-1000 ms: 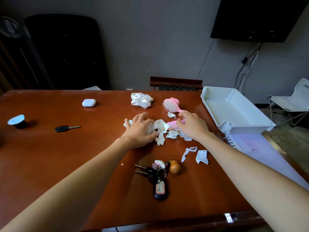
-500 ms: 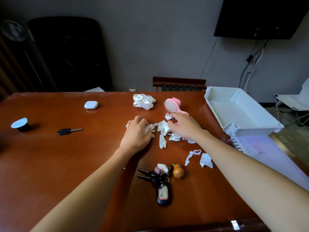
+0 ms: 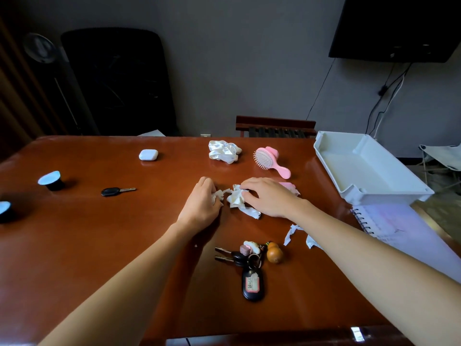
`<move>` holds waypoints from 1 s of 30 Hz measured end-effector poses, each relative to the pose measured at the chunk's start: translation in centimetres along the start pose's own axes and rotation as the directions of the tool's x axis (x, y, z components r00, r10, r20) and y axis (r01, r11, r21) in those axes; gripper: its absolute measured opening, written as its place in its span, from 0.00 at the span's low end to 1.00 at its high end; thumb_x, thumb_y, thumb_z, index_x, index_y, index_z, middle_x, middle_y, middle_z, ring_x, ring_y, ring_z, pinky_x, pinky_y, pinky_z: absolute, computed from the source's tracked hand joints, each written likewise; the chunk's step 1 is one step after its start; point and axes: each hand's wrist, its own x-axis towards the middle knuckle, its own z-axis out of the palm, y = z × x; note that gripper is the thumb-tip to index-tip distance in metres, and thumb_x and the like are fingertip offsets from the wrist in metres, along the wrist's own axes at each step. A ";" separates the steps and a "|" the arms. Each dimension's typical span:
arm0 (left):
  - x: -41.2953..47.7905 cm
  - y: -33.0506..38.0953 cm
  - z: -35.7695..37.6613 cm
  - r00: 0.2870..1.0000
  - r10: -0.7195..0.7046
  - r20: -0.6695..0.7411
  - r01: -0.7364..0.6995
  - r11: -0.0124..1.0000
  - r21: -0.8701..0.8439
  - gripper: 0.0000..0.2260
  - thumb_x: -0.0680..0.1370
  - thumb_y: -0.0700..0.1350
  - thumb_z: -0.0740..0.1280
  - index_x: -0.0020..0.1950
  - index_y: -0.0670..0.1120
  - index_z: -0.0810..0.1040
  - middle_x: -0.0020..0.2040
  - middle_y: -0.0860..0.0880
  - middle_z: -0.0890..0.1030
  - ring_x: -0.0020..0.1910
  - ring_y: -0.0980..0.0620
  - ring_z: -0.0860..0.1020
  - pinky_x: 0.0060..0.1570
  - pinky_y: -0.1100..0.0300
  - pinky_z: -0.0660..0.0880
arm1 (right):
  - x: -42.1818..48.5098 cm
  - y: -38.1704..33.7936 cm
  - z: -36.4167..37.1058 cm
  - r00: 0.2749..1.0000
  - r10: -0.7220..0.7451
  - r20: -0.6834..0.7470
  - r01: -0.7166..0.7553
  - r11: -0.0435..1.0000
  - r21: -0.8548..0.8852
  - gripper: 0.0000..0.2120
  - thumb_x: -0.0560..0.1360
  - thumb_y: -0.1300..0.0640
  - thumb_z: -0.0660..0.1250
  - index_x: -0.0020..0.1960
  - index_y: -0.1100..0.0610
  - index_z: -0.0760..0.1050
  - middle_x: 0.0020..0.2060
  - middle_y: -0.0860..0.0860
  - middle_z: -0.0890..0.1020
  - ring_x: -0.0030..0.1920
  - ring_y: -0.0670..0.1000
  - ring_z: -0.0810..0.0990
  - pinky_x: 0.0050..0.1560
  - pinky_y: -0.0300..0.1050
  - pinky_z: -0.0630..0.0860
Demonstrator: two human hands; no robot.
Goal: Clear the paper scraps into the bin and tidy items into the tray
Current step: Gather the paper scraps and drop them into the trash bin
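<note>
Our left hand and right hand are mid-frame, both curled onto the scraps bunched between them, each gripping paper. Two stray bits lie just below the right wrist, so we reckon that hand's nearer for those. The tray at the right edge holds nothing yet, and there's no bin anywhere in view.

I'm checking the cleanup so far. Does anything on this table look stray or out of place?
Yes. Two torn scraps lie apart from the paper pile that the left hand and right hand hold. They are partly hidden by the right forearm, near the keys.
</note>
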 end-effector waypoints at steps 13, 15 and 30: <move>-1.6 -0.1 -0.1 0.991 0.127 0.051 -0.132 0.985 0.110 0.14 0.79 0.36 0.60 0.58 0.49 0.79 0.55 0.49 0.72 0.55 0.49 0.70 0.55 0.56 0.72 | -4.7 -1.0 -0.1 0.999 0.015 -0.043 -0.011 0.997 0.075 0.19 0.82 0.47 0.55 0.68 0.50 0.74 0.66 0.45 0.77 0.65 0.45 0.74 0.65 0.46 0.73; -1.7 -0.1 -0.1 0.990 0.128 0.065 -0.135 0.984 0.117 0.12 0.79 0.37 0.61 0.57 0.48 0.79 0.55 0.48 0.72 0.55 0.48 0.71 0.56 0.52 0.73 | -5.6 -1.0 -0.3 0.996 0.041 -0.074 -0.033 0.994 0.100 0.19 0.82 0.47 0.56 0.69 0.49 0.73 0.67 0.44 0.75 0.68 0.45 0.72 0.67 0.45 0.71; -2.7 0.2 -0.1 0.996 0.082 0.016 -0.084 0.980 0.180 0.06 0.79 0.44 0.62 0.53 0.45 0.76 0.53 0.47 0.73 0.53 0.46 0.73 0.68 0.46 0.59 | -8.9 -0.3 0.0 0.932 0.310 -0.186 -0.294 0.950 0.108 0.23 0.80 0.43 0.58 0.72 0.50 0.67 0.70 0.48 0.71 0.69 0.51 0.67 0.67 0.49 0.67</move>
